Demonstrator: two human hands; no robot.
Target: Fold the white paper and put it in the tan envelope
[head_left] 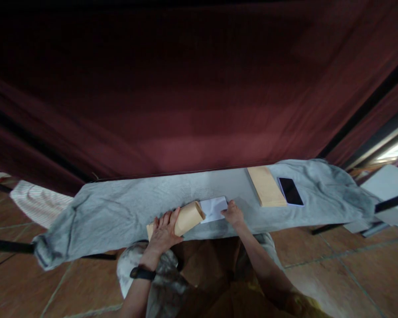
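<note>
My left hand lies with fingers spread on a tan envelope that bulges open at its right end, near the table's front edge. A folded white paper sticks out of that opening. My right hand pinches the paper's right edge with closed fingers. Both hands work on the grey cloth that covers the table. A dark band sits on my left wrist.
A stack of tan envelopes lies at the back right of the table, with a black phone beside it. A dark red curtain hangs behind. A white surface stands at far right; tiled floor lies below.
</note>
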